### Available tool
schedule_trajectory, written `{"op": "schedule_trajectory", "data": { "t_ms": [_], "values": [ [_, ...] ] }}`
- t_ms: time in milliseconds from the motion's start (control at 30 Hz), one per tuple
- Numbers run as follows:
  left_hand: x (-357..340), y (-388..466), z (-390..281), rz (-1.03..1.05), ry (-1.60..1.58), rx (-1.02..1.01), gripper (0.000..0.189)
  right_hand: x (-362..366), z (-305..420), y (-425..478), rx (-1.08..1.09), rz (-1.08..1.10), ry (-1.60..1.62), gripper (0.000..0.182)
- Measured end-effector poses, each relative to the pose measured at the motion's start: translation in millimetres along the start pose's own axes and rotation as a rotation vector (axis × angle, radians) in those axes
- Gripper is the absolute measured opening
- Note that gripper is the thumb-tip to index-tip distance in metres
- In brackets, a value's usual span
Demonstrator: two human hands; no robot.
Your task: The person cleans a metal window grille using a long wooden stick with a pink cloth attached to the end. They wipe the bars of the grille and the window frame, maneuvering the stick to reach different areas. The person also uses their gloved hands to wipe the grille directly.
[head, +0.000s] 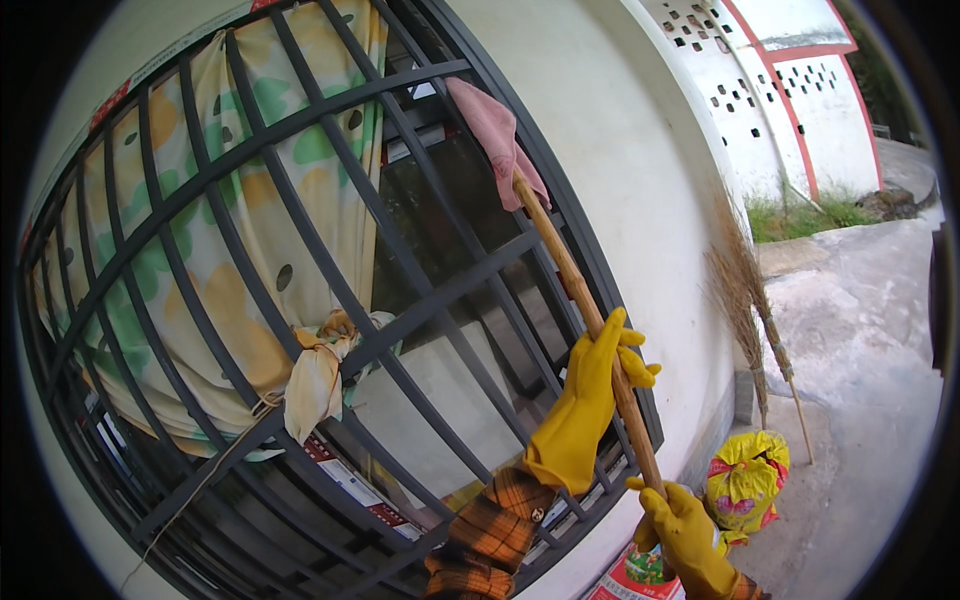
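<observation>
Both of my hands wear yellow rubber gloves and grip a long wooden pole [574,281]. My left hand [581,401] wraps the pole around its middle, in front of the window bars. Lower down, near the pole's bottom end, is my right hand [682,529]. A pink cloth [491,139] is draped over the pole's upper end. It lies against the upper right part of the dark metal window grille [439,300]; whether it touches the bars or the glass behind I cannot tell.
A patterned curtain [255,187] hangs at the grille, with a knotted cloth end [319,375] at the bars. Two twig brooms [750,315] lean on the white wall [600,150]. A yellow plastic sack [746,480] and a printed red-and-white bag [626,577] stand below.
</observation>
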State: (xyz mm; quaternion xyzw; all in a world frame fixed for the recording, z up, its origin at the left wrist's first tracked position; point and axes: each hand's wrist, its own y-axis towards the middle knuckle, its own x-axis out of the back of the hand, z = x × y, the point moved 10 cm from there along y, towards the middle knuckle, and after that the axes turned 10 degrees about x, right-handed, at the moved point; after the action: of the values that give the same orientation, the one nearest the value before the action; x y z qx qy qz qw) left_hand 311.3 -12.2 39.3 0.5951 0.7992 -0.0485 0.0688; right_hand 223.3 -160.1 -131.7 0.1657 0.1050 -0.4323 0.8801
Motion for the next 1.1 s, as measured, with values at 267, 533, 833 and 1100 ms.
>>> {"op": "schedule_trajectory", "data": {
  "t_ms": [267,533,833,1100],
  "values": [
    [-8.6,10.5,-27.1,0.04,0.151,-0.05,0.06,2.5,4.7,18.1,0.12,-0.176,0.175,0.048],
    [20.2,-50.9,-29.0,-0.001,0.292,-0.041,0.07,-32.8,-12.4,-7.0,0.097,-0.156,0.145,0.045],
    [40.5,-12.8,-19.1,-0.105,0.448,0.112,0.06,-51.4,-29.1,9.3,0.034,-0.009,0.408,0.048],
    [84.2,-59.1,87.4,-0.121,0.384,0.269,0.055,-76.1,-111.3,-60.8,-0.154,0.058,0.442,0.05]
  ]
}}
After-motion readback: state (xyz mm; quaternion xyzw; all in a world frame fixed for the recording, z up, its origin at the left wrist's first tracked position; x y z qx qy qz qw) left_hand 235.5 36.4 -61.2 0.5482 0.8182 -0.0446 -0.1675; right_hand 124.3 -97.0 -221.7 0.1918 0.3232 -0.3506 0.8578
